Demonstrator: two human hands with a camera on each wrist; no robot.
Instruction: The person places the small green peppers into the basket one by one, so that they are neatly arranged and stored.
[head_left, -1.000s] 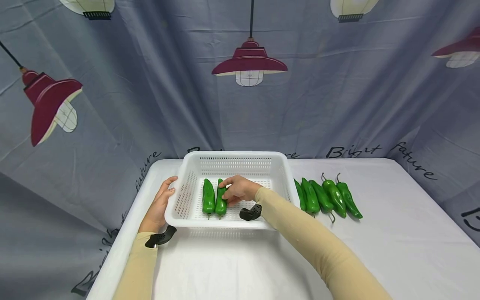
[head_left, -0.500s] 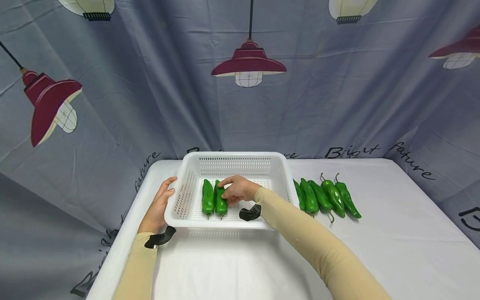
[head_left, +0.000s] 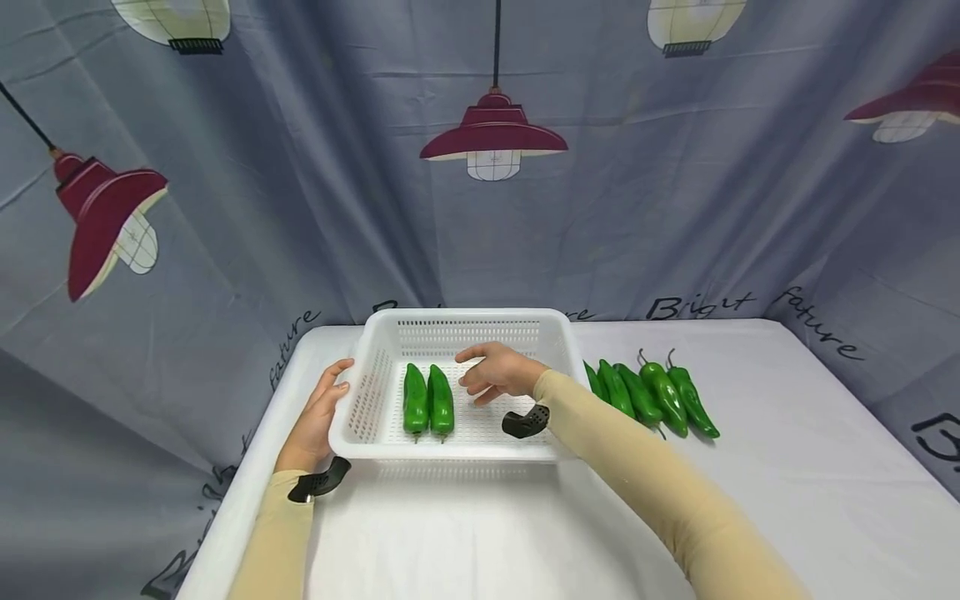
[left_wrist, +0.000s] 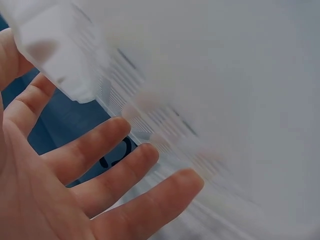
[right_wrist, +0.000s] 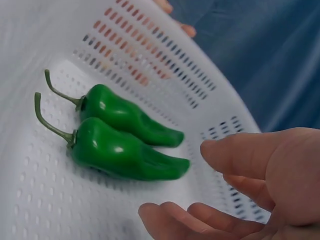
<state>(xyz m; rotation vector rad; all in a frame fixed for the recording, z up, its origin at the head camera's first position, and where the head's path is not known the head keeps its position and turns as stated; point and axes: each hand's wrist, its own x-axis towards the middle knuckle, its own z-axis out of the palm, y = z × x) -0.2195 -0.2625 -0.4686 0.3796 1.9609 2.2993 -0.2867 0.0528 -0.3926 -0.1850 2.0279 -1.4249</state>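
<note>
Inside a white perforated plastic basket point(head_left: 480, 450), two green peppers point(head_left: 416, 400) lie side by side at the left, stems toward the near side. My right hand point(head_left: 501, 372) hovers over the basket just right of them, its thumb and fingers spread and holding nothing. In the right wrist view the thumb and fingertips stand apart from the nearer pepper point(right_wrist: 125, 155). At the basket's left side is my left hand point(head_left: 311, 421), with its fingers along the outer wall and rim. The left wrist view shows these fingers point(left_wrist: 145, 202) extended beside the slotted wall.
Several more green peppers point(head_left: 663, 396) lie in a row on the white tabletop point(head_left: 787, 467), right of the basket; the leftmost is partly hidden by the basket's wall. A grey-blue curtain point(head_left: 300, 167) printed with lamps stands behind the table.
My right hand has let go of the right pepper in the basket and moved up and to the right. That pepper now lies straight beside the other. The left hand stays at the basket.
</note>
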